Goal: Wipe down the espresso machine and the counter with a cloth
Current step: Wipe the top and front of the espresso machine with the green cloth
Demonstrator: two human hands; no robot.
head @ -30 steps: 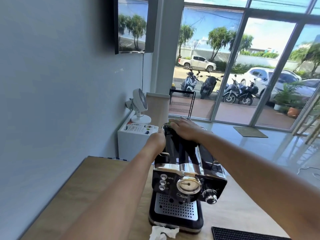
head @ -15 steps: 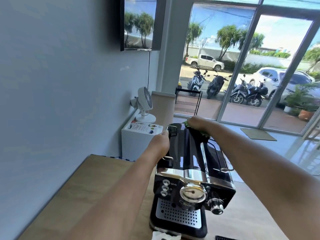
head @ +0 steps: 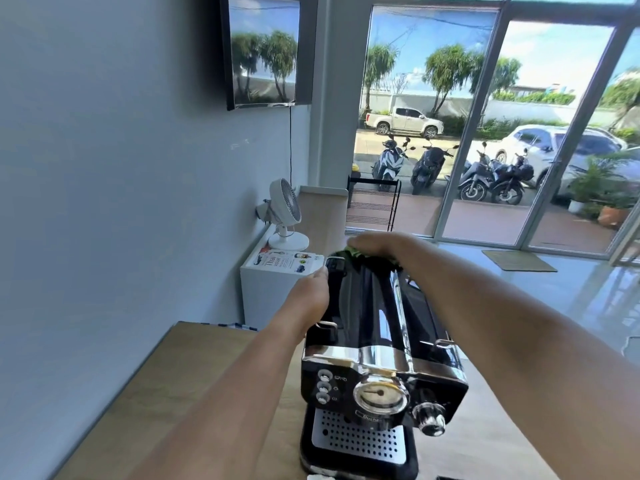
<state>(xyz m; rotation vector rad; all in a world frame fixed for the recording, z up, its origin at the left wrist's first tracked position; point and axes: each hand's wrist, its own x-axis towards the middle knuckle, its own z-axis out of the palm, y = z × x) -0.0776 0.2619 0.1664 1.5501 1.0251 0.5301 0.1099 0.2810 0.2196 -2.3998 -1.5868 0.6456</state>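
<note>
A black and chrome espresso machine (head: 377,368) stands on the light wooden counter (head: 166,393), its gauge and knob facing me. My left hand (head: 310,296) grips the machine's upper left side near a chrome handle. My right hand (head: 377,245) presses a dark green cloth (head: 360,256) onto the far back edge of the machine's top. Most of the cloth is hidden under my palm.
A white crumpled tissue (head: 320,477) peeks out at the machine's base. Behind the counter stand a white cabinet (head: 273,292) with a small white fan (head: 285,209). The grey wall runs along the left. Glass doors and a tiled floor lie to the right.
My right hand slid the cloth from the middle of the machine's top to its far back edge. The left hand kept its hold. The camera moved closer.
</note>
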